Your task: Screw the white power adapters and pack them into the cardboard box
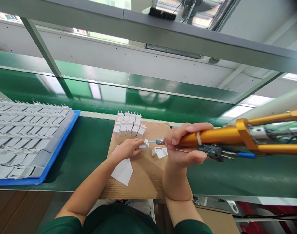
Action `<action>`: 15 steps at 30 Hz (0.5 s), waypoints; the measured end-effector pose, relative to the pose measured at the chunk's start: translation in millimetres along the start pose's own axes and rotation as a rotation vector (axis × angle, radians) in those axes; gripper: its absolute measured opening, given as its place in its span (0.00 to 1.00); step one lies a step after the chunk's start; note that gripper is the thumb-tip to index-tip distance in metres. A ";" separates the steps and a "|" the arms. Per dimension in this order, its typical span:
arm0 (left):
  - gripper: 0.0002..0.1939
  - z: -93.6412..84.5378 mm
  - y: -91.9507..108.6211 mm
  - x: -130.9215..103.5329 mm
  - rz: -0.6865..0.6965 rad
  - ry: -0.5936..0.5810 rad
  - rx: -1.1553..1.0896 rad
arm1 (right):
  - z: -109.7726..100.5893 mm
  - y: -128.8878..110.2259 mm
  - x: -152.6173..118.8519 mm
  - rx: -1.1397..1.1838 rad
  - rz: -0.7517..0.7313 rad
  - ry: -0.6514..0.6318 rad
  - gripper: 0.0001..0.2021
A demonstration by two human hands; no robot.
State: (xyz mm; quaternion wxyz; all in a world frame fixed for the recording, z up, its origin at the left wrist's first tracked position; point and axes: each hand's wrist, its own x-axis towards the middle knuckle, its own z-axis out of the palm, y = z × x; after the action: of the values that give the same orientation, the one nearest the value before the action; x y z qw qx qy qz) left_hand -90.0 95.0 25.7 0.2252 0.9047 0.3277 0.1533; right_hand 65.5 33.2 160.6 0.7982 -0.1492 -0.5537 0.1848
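My left hand [128, 149] pinches a small white plug adapter [144, 145] above the cardboard sheet [148, 175]. Wrapped around a gold-coloured powered screwdriver [211, 137] is my right hand [183, 143], with the thumb stretched along the underside. The screwdriver's light-blue tip points left and meets the pinned end of the adapter; the exact contact is too small to tell. Between the hands, a white adapter housing [160, 152] lies on the cardboard. Several white plug adapters [129, 127] stand in rows behind my left hand, pins up. Under my left wrist lies a white paper piece [124, 172].
To the left, a blue tray [58, 146] holds many white adapters in rows. The cardboard lies on a green bench [89, 143]. A grey metal frame [138, 26] crosses above, and the screwdriver's gold rods [277, 130] extend to the right edge.
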 end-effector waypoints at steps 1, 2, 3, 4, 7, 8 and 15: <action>0.15 -3.5 -0.1 -1.4 -0.060 0.019 0.038 | -0.3 0.0 -0.4 0.005 0.000 -0.004 0.22; 0.14 -7.0 -0.2 -3.3 -0.128 0.037 0.082 | -0.7 -0.1 -0.7 0.014 0.002 -0.008 0.22; 0.14 -10.5 0.0 -5.7 -0.202 0.052 0.129 | -1.2 -0.1 -1.0 0.026 0.007 -0.013 0.21; 0.14 -13.7 0.4 -8.4 -0.278 0.062 0.176 | -1.5 -0.2 -1.3 0.040 0.014 -0.016 0.21; 0.15 -20.9 4.8 -15.8 -0.477 0.080 0.290 | -1.9 -0.3 -1.1 0.077 0.019 -0.018 0.20; 0.15 -22.4 7.2 -17.6 -0.510 0.102 0.323 | -1.7 -0.2 -0.8 0.078 0.020 -0.019 0.20; 0.14 -10.6 30.8 -12.9 -0.279 0.318 0.312 | 7.3 1.3 0.7 0.078 -0.044 0.024 0.21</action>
State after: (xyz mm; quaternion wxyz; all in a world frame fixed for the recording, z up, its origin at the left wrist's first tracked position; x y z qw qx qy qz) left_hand -87.9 68.6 48.7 0.0476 0.8391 0.5000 0.2088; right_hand 58.7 34.9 163.1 0.8138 -0.1083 -0.5395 0.1868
